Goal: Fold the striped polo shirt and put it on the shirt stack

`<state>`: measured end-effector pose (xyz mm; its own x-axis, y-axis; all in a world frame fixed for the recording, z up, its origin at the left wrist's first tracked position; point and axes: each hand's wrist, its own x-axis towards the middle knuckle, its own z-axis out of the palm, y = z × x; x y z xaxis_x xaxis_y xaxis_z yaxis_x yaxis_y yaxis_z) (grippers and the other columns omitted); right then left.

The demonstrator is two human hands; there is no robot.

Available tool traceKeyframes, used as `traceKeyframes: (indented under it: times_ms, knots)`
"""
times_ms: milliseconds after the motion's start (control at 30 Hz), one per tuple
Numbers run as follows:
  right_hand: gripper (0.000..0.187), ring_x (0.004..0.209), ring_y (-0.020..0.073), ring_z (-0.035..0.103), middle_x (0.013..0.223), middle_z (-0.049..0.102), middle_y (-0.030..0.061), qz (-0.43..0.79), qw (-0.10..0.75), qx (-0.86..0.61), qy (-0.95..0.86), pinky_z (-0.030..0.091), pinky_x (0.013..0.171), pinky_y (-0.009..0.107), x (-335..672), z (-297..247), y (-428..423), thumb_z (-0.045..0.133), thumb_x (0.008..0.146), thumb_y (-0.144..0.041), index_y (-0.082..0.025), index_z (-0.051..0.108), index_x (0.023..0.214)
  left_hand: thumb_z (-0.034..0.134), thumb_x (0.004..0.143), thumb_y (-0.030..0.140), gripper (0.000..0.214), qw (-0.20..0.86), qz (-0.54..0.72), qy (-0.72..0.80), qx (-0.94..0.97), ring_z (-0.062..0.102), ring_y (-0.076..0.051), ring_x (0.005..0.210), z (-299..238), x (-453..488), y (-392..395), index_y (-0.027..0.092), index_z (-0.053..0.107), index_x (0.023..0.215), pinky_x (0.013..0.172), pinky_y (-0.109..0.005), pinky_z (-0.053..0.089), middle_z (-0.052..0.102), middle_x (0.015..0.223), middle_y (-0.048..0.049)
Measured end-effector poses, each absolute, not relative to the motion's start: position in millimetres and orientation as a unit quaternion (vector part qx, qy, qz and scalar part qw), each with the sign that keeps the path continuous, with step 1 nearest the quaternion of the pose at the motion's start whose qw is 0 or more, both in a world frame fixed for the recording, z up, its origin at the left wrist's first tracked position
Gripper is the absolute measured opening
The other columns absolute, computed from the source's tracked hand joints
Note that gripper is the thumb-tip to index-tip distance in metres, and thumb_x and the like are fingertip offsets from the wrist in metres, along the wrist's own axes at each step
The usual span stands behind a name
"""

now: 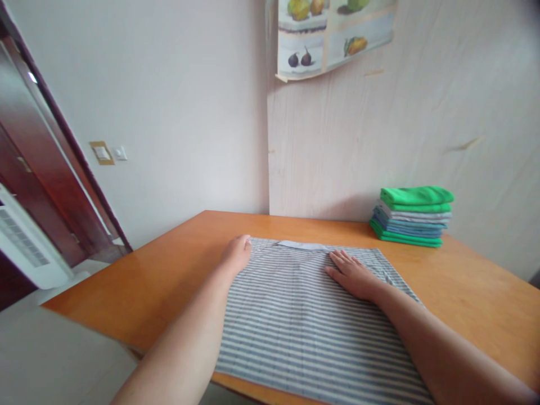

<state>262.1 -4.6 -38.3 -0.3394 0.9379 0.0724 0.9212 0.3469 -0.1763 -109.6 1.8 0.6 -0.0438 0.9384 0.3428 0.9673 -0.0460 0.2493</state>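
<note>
A grey-and-white striped shirt [304, 315] lies spread flat on the wooden table, its near edge reaching the table's front edge. A pale collar-like strip [301, 245] shows at its far edge. My left hand [238, 254] is closed at the shirt's far left corner, with the fingers partly hidden from me and the fabric edge at the fingertips. On the upper right part of the shirt, my right hand [351, 274] rests palm down with its fingers stretched out and spread.
The wooden table [169, 270] stands against the wall. A stack of folded clothes [413, 216], green, grey and blue, sits at its back right. Fruit pictures [333, 36] hang above. To the left are wall switches [107, 153], dark red doors [54, 163] and a white appliance [31, 242].
</note>
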Motion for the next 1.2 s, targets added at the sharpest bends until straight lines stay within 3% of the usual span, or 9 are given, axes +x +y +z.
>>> traceKeyframes:
  times_ms: [167,267,367,500,700,933,1200]
  knots:
    - [0.072,0.143,0.0305,0.035,0.152,0.041,0.0166,0.092,0.109,-0.568,-0.810,0.027,0.118,0.044,271,-25,9,0.037,0.094,-0.059,-0.010,0.048,0.145,0.039,0.095,0.024,0.032,0.029,-0.225,-0.740,-0.633,0.064,-0.020,0.106,4,-130,4,0.022,0.066,0.111,0.085,-0.027,0.047,0.070,0.115,-0.0070]
    - [0.057,0.130,0.0314,0.051,0.140,0.056,0.0160,0.065,0.157,-0.570,-0.804,0.037,0.112,0.044,263,-6,23,0.043,0.093,-0.048,-0.012,0.060,0.134,0.046,0.092,0.024,0.025,0.015,-0.213,-0.739,-0.639,0.067,-0.019,0.094,3,-129,3,0.025,0.069,0.098,0.073,-0.025,0.047,0.073,0.103,-0.0039]
    - [0.043,0.122,0.0289,0.059,0.129,0.066,0.0122,0.039,0.198,-0.556,-0.806,0.043,0.107,0.041,234,14,36,0.045,0.094,-0.038,-0.017,0.068,0.124,0.048,0.090,0.024,0.023,0.010,-0.200,-0.729,-0.655,0.067,-0.020,0.087,3,-125,3,0.026,0.070,0.087,0.069,-0.026,0.045,0.073,0.094,-0.0036]
    - [0.035,0.116,0.0256,0.063,0.122,0.069,0.0115,0.050,0.229,-0.492,-0.838,0.046,0.102,0.037,174,25,54,0.046,0.093,-0.027,-0.017,0.071,0.116,0.049,0.088,0.024,0.023,0.010,-0.188,-0.724,-0.663,0.066,-0.022,0.088,2,-123,2,0.026,0.072,0.086,0.070,-0.029,0.045,0.071,0.096,-0.0068]
    - [0.030,0.113,0.0221,0.063,0.121,0.070,0.0058,0.066,0.192,-0.416,-0.886,0.046,0.101,0.032,111,10,77,0.053,0.089,-0.020,-0.022,0.073,0.112,0.049,0.088,0.026,0.025,0.006,-0.178,-0.731,-0.658,0.065,-0.023,0.094,0,-125,0,0.028,0.072,0.096,0.075,-0.031,0.047,0.070,0.105,-0.0070]
    - [0.032,0.110,0.0219,0.063,0.116,0.072,0.0048,0.080,0.164,-0.361,-0.915,0.046,0.099,0.033,110,-13,87,0.050,0.087,-0.016,-0.022,0.074,0.108,0.052,0.087,0.028,0.021,-0.005,-0.165,-0.745,-0.646,0.065,-0.023,0.096,6,-123,-5,0.029,0.072,0.092,0.079,-0.032,0.047,0.071,0.104,-0.0057]
    - [0.023,0.098,0.0195,0.064,0.103,0.072,0.0038,0.116,0.203,-0.349,-0.908,0.047,0.090,0.030,117,-18,90,0.053,0.083,-0.018,-0.021,0.072,0.096,0.058,0.081,0.029,0.017,-0.018,-0.152,-0.755,-0.638,0.064,-0.026,0.100,12,-121,-9,0.031,0.071,0.090,0.086,-0.038,0.046,0.071,0.104,-0.0043]
